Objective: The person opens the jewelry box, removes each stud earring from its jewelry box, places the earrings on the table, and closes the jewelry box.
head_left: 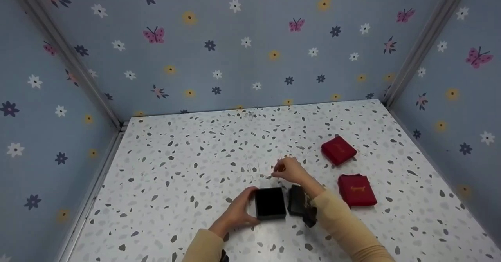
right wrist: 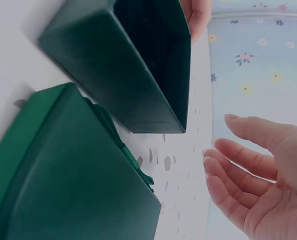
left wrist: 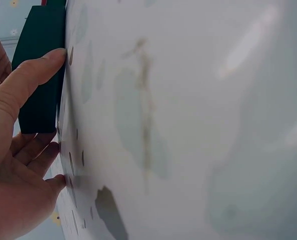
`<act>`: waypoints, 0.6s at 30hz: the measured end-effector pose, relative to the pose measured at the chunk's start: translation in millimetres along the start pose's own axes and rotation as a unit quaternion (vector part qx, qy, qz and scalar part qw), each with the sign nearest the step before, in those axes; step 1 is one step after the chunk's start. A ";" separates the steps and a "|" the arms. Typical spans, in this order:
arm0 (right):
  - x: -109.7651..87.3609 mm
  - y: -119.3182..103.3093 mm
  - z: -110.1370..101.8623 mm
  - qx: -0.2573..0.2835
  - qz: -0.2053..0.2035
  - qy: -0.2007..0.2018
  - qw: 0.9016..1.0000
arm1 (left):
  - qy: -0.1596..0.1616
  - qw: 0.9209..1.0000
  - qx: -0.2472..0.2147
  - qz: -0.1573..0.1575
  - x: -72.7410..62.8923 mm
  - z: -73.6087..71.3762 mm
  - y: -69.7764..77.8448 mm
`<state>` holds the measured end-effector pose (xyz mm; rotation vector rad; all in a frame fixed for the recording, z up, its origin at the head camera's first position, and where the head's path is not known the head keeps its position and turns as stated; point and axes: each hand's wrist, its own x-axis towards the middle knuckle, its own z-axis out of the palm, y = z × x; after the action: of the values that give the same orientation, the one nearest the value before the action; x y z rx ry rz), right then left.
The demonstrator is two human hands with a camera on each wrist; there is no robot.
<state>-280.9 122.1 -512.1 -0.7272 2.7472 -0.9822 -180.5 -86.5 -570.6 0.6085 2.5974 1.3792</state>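
Note:
My left hand (head_left: 237, 211) grips an open dark green box (head_left: 271, 204), thumb along its near side and fingers at its far corner. The box stands with its black inside facing up. In the left wrist view the thumb (left wrist: 36, 70) presses flat on the box wall. My right hand (head_left: 291, 170) hovers beyond the box, fingers loosely bent; in the right wrist view a gap shows between thumb and fingertips, with nothing seen in it. Beneath my right forearm lies a second dark green box piece (right wrist: 83, 175) with a green ribbon (right wrist: 121, 142) along its edge, partly hidden by the sleeve in the head view.
Two red boxes (head_left: 339, 150) (head_left: 357, 190) with gold marks on top lie to the right. Fine thin strands (head_left: 254, 167) are scattered on the speckled white table (head_left: 156, 199) left of my right hand. Flower-patterned walls (head_left: 242, 58) stand at the back and sides.

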 end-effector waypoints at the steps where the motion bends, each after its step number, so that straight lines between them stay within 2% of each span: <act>1: -2.3 -0.6 -0.5 0.001 -0.007 0.000 1.000 | -0.001 1.000 0.002 -0.003 0.0 0.2 0.2; 5: -11.3 -4.3 -2.5 0.002 -0.018 -0.003 1.000 | -0.005 1.000 0.003 -0.015 -0.5 0.6 1.2; 12: -25.9 -5.0 -5.7 0.010 -0.058 0.003 0.998 | 0.000 1.000 0.010 -0.011 -0.5 0.9 1.9; 18: -39.7 -0.3 -7.0 -0.004 -0.091 0.012 0.996 | 0.004 1.000 0.006 -0.011 -0.5 0.8 2.3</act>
<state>-248.0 145.1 -507.8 -0.9869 2.7455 -1.0189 -179.2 -84.9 -569.2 0.5759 2.6123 1.3637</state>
